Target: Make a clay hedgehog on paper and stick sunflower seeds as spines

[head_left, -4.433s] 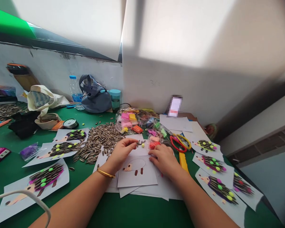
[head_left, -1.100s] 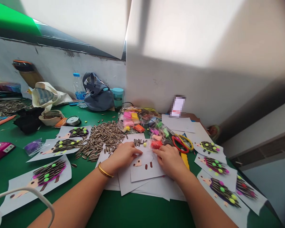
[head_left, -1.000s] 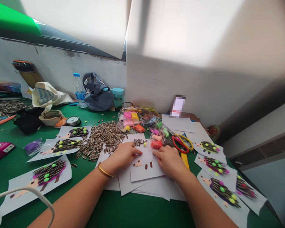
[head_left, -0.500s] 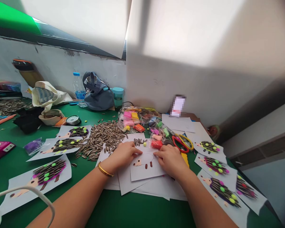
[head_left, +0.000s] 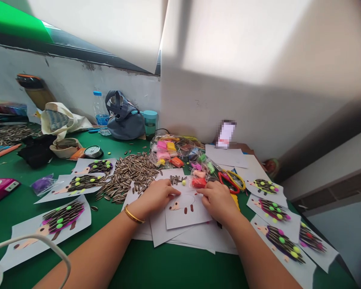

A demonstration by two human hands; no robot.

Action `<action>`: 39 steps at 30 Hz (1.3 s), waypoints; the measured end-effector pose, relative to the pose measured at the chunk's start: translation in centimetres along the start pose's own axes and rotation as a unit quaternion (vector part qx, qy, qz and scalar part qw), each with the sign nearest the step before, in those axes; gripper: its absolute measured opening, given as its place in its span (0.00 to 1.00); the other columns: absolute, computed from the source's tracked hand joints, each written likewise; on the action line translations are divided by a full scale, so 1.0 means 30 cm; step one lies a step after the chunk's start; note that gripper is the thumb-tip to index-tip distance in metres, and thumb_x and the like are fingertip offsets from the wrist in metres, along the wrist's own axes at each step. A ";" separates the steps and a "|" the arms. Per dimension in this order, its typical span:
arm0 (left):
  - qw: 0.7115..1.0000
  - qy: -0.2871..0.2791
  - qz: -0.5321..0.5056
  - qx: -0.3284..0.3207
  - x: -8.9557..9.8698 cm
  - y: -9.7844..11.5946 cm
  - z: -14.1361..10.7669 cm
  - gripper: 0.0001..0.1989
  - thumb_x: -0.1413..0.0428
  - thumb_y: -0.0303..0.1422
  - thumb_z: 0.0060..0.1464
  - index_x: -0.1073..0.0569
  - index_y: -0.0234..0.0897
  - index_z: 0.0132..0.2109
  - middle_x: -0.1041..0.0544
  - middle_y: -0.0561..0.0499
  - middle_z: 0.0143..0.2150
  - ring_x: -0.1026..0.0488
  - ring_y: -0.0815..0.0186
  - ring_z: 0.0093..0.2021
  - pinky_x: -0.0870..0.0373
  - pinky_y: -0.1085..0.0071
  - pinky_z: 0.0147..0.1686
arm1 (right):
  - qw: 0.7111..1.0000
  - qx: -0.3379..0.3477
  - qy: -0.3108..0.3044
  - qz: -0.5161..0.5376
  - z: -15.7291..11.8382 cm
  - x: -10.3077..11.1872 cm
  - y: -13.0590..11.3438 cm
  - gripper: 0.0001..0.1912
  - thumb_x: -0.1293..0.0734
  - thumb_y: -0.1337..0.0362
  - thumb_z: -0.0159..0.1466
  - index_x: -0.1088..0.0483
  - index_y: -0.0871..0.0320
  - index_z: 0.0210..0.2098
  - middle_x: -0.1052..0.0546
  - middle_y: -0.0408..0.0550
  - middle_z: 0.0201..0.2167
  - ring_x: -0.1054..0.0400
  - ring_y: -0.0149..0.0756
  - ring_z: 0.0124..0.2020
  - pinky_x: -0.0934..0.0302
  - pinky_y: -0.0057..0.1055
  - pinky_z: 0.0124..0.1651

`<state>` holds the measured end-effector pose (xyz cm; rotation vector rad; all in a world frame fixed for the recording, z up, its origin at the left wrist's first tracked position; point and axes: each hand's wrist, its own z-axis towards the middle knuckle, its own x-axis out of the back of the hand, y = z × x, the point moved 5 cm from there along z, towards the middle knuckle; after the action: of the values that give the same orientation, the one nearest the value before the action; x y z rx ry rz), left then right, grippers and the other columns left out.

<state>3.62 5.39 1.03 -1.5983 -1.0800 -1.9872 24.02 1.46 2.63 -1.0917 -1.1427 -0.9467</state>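
A white sheet with a part-drawn hedgehog (head_left: 183, 218) lies on a stack of paper in front of me. It carries a peach clay face with dark dots, two brown clay legs and a thin curved outline. My left hand (head_left: 160, 196) rests at the sheet's left side, fingers stretched over its edge. At the right, my right hand (head_left: 219, 201) has its index finger extended to the sheet, the other fingers partly bent. A tiny red spot shows at that fingertip. Just above the sheet sit a yellow-green clay ball (head_left: 183, 182) and a few sunflower seeds (head_left: 176, 179).
A heap of sunflower seeds (head_left: 132, 174) lies left of the paper. Behind are bagged coloured clay (head_left: 168, 150) and scissors with red and yellow handles (head_left: 230, 182). Seed hedgehog pictures (head_left: 60, 218) lie on both sides. A white cable (head_left: 52, 245) crosses the lower left.
My right hand has shifted slightly right and its index finger has drawn back a little, showing the tiny red spot. My left hand stays in place.
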 end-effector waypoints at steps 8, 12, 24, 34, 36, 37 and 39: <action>1.000 0.005 0.001 -0.002 -0.001 0.001 0.001 0.14 0.45 0.32 0.61 0.20 0.53 0.50 0.26 0.48 0.39 0.28 0.63 0.38 0.38 0.68 0.37 | 0.999 0.025 -0.046 -0.007 -0.006 -0.009 -0.012 0.17 0.38 0.67 0.64 0.21 0.46 0.45 0.23 0.48 0.41 0.36 0.42 0.45 0.50 0.39 0.46; 1.000 0.005 0.000 -0.003 -0.003 0.000 0.002 0.14 0.44 0.32 0.60 0.20 0.53 0.50 0.26 0.49 0.38 0.28 0.62 0.39 0.38 0.68 0.37 | 0.999 0.023 -0.042 -0.016 -0.005 -0.010 -0.014 0.19 0.39 0.67 0.64 0.23 0.46 0.50 0.23 0.49 0.41 0.36 0.43 0.45 0.50 0.39 0.46; 1.000 0.005 -0.006 0.001 -0.001 -0.002 0.000 0.14 0.44 0.32 0.60 0.20 0.52 0.50 0.25 0.49 0.39 0.28 0.63 0.39 0.38 0.68 0.38 | 1.000 0.020 -0.020 -0.008 -0.004 -0.002 -0.013 0.19 0.39 0.68 0.64 0.22 0.46 0.48 0.23 0.49 0.40 0.36 0.42 0.45 0.50 0.39 0.46; 1.000 0.001 -0.010 -0.003 0.001 -0.001 0.000 0.14 0.45 0.32 0.60 0.20 0.52 0.50 0.26 0.48 0.39 0.29 0.62 0.39 0.37 0.68 0.38 | 0.997 0.047 -0.054 -0.013 -0.014 0.003 -0.028 0.16 0.37 0.66 0.65 0.21 0.43 0.45 0.24 0.47 0.39 0.38 0.41 0.45 0.51 0.40 0.48; 1.000 0.000 -0.011 0.001 0.003 -0.001 -0.001 0.14 0.45 0.32 0.60 0.20 0.52 0.50 0.26 0.48 0.39 0.29 0.62 0.39 0.37 0.68 0.38 | 0.997 0.048 -0.060 -0.016 -0.014 0.000 -0.029 0.16 0.37 0.66 0.65 0.21 0.42 0.45 0.24 0.47 0.39 0.38 0.41 0.44 0.51 0.40 0.48; 1.000 -0.002 -0.011 0.002 0.003 -0.001 -0.001 0.14 0.45 0.32 0.60 0.20 0.51 0.50 0.26 0.48 0.39 0.29 0.62 0.39 0.37 0.68 0.38 | 0.997 0.048 -0.061 -0.018 -0.014 -0.002 -0.029 0.16 0.38 0.66 0.65 0.21 0.43 0.45 0.24 0.48 0.39 0.38 0.42 0.44 0.51 0.40 0.47; 1.000 -0.005 -0.012 0.003 0.004 0.000 -0.001 0.15 0.45 0.32 0.60 0.20 0.51 0.51 0.26 0.48 0.39 0.29 0.62 0.40 0.37 0.68 0.38 | 0.997 0.046 -0.060 -0.021 -0.013 -0.004 -0.029 0.17 0.38 0.67 0.65 0.22 0.43 0.47 0.24 0.48 0.39 0.38 0.42 0.45 0.51 0.39 0.47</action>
<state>3.58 5.39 1.13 -1.6006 -1.1112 -1.9925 23.25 0.89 2.62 -1.0643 -1.2992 -0.8627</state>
